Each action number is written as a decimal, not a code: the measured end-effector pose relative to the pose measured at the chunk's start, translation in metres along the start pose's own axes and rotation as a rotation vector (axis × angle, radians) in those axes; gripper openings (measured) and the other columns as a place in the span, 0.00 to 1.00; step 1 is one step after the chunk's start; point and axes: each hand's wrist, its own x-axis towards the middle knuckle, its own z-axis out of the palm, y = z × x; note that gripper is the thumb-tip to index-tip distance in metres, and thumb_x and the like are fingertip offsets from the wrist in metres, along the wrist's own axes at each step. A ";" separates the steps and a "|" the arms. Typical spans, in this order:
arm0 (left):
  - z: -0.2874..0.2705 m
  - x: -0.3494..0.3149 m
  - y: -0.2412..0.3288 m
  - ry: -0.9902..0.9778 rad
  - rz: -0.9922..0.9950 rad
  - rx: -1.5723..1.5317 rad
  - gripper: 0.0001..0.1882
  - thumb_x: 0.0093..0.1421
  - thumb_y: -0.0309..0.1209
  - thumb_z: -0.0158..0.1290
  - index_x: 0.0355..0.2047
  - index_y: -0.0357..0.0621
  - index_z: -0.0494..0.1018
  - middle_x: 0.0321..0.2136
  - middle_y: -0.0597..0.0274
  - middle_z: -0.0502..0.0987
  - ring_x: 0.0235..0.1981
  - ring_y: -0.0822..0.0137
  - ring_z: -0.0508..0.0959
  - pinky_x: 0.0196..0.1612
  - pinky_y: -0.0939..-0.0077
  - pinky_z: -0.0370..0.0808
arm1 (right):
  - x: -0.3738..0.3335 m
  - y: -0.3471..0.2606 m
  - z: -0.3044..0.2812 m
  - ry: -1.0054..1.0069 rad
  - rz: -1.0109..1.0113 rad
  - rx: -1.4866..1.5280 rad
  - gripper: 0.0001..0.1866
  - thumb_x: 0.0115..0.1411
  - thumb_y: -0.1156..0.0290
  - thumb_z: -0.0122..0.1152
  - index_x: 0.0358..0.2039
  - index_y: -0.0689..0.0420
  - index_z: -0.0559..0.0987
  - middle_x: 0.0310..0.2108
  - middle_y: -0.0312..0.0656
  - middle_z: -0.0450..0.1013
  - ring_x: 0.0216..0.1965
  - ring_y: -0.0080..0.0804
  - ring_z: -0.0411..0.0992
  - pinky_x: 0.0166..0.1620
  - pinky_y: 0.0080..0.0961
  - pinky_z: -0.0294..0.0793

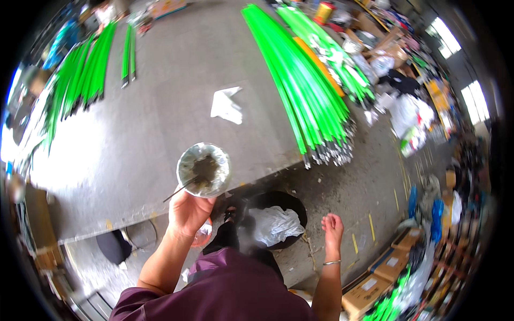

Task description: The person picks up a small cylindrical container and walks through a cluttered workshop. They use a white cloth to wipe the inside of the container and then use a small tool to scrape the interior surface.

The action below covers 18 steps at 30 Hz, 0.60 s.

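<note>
Head view, cup [223,165] clasped in left hand [190,215], right hand [332,231] loosely curled, well apart from cup

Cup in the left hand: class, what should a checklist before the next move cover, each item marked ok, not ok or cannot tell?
1. Cup gripped by the left hand: ok.
2. Thin stick crossing the cup's rim: ok.
3. Right hand empty: cannot tell, it is curled.
4. White scrap off the table: not ok, it lies there.
5. Green rods clear of the cup: ok.
</note>
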 end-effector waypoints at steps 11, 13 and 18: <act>-0.034 -0.060 0.007 0.254 0.293 -0.137 0.28 0.56 0.27 0.55 0.57 0.45 0.64 0.57 0.57 0.67 0.56 0.55 0.70 0.55 0.56 0.73 | 0.088 -0.204 0.342 -0.657 -0.845 -0.415 0.27 0.56 0.78 0.59 0.57 0.58 0.66 0.53 0.48 0.65 0.38 0.35 0.74 0.44 0.30 0.74; -0.035 -0.062 0.014 0.276 0.353 -0.100 0.28 0.56 0.27 0.54 0.58 0.45 0.63 0.57 0.56 0.68 0.55 0.56 0.71 0.52 0.55 0.74 | 0.113 -0.215 0.386 -0.554 -1.045 -0.584 0.28 0.54 0.78 0.59 0.57 0.55 0.66 0.55 0.48 0.63 0.43 0.43 0.73 0.47 0.36 0.74; -0.026 -0.065 0.029 0.102 0.376 0.001 0.23 0.59 0.30 0.50 0.56 0.43 0.66 0.58 0.55 0.67 0.58 0.56 0.68 0.58 0.53 0.69 | 0.128 -0.190 0.442 -0.490 -1.029 -0.923 0.20 0.54 0.76 0.59 0.49 0.51 0.72 0.51 0.45 0.65 0.47 0.44 0.70 0.48 0.38 0.72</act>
